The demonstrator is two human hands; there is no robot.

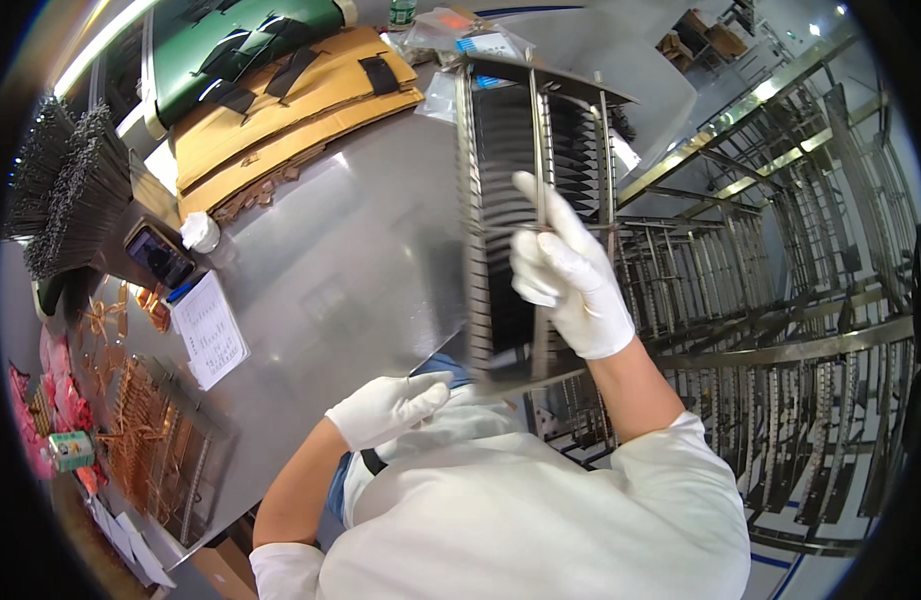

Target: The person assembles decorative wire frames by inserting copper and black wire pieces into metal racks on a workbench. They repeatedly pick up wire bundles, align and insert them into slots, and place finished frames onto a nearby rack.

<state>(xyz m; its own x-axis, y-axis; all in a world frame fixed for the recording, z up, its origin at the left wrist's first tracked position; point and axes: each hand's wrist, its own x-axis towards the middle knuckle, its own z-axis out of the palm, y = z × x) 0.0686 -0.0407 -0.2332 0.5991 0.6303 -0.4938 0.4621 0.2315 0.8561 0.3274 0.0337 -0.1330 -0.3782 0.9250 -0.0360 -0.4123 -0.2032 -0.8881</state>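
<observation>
Metal slotted rack (501,200): tall, upright, slightly tilted, loaded with thin dark plates in rows; held over table's right edge.

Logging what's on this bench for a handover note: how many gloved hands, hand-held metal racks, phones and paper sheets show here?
Gloved hands: 2, the left hand and the right hand
Slotted metal rack held up in the hands: 1
Phone: 1
Paper sheet on the steel table: 1
Total: 5
</observation>
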